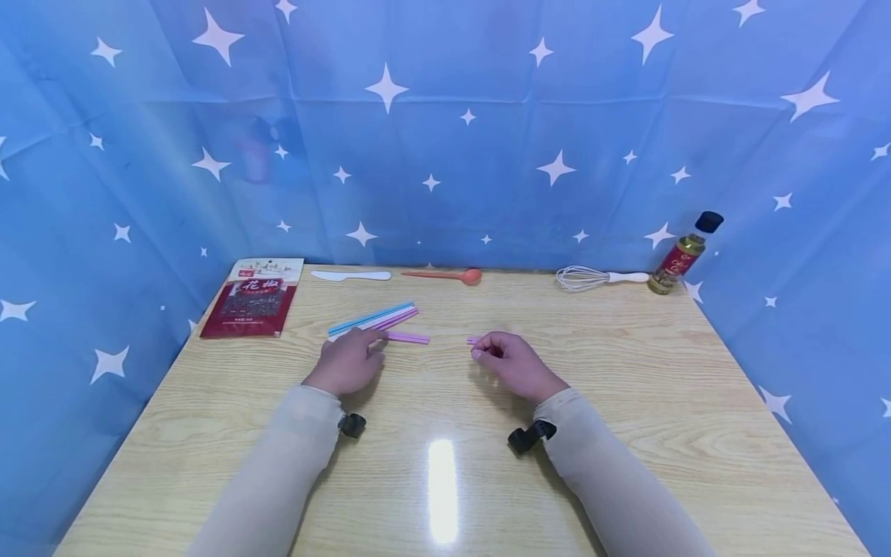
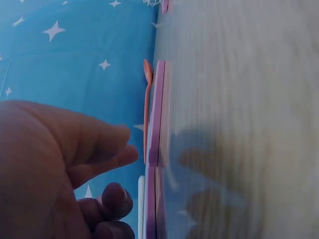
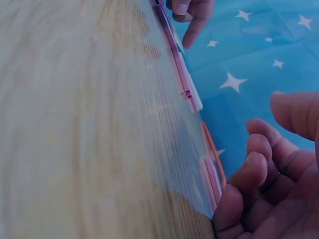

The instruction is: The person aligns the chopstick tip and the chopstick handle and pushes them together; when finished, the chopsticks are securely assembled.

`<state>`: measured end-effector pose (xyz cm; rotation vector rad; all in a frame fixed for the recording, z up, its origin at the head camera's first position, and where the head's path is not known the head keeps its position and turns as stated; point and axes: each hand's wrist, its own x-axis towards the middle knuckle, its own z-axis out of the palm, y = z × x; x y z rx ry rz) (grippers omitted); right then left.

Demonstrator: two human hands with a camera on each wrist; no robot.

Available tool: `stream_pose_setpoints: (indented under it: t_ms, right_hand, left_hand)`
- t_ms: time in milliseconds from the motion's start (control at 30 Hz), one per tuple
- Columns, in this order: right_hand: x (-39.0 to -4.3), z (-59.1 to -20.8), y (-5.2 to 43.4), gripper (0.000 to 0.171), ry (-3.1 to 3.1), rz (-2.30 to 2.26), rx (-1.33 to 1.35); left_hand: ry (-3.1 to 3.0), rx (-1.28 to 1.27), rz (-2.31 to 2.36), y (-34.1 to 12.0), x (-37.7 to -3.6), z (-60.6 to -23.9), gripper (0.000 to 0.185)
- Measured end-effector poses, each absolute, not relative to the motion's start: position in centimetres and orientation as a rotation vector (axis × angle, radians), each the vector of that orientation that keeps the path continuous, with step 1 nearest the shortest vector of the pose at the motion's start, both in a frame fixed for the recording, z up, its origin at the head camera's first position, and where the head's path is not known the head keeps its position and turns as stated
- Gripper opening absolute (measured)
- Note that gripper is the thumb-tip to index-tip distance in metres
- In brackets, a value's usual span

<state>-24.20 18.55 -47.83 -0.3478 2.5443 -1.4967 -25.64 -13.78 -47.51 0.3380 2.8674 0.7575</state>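
My left hand (image 1: 349, 362) hovers over the table with its fingers relaxed, thumb apart from them. Beneath its fingertips lies a pair of pink straws (image 1: 407, 338), side by side with hollow ends; the left wrist view shows the pink straws (image 2: 155, 119) flat on the table beyond the fingers. Blue, white and purple straws (image 1: 376, 318) lie in a slanted bundle just behind this hand. My right hand (image 1: 511, 362) stays low over the table, fingers loosely bent and thumb spread from them. Close by its fingertips lies another pink straw piece (image 3: 211, 181), partly hidden by the hand.
Along the back edge lie a white plastic knife (image 1: 351, 275), an orange spoon (image 1: 469, 276) and a whisk (image 1: 583, 278). A bottle of oil (image 1: 677, 267) stands at the back right corner. A red spice packet (image 1: 252, 300) lies at back left. Starred blue curtain (image 1: 445, 139) encloses the table.
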Motion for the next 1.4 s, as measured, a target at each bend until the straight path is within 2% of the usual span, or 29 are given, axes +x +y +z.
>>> stream_pose_setpoints:
  t_ms: [233, 600, 767, 1033, 1167, 1400]
  right_hand:
    - [-24.4, -48.0, 18.5, 0.012, 2.537, -1.491, -0.374]
    - [-24.3, -47.9, 18.7, 0.013, 2.561, -1.483, -0.335]
    - [-24.5, -47.8, 19.1, 0.014, 2.628, -1.419, -0.221]
    - [-24.8, -47.3, 20.2, 0.024, 2.699, -1.220, -0.076]
    - [-25.1, -47.5, 20.4, 0.030, 2.728, -1.081, -0.099]
    - [-25.0, -47.6, 20.4, 0.028, 2.736, -1.053, -0.094]
  left_hand:
    - [2.833, 0.426, 0.675, -13.3, -25.5, -47.7, 0.056]
    - [2.805, 0.432, 0.691, -12.8, -25.3, -47.2, 0.052]
    - [2.831, 0.349, 0.738, -12.6, -25.2, -47.2, 0.042]
    - [2.836, 0.289, 0.748, -12.8, -25.3, -47.4, 0.006]
    - [2.842, 0.302, 0.748, -12.8, -25.3, -47.4, 0.005]
    - [2.838, 0.309, 0.740, -12.7, -25.2, -47.7, 0.007]
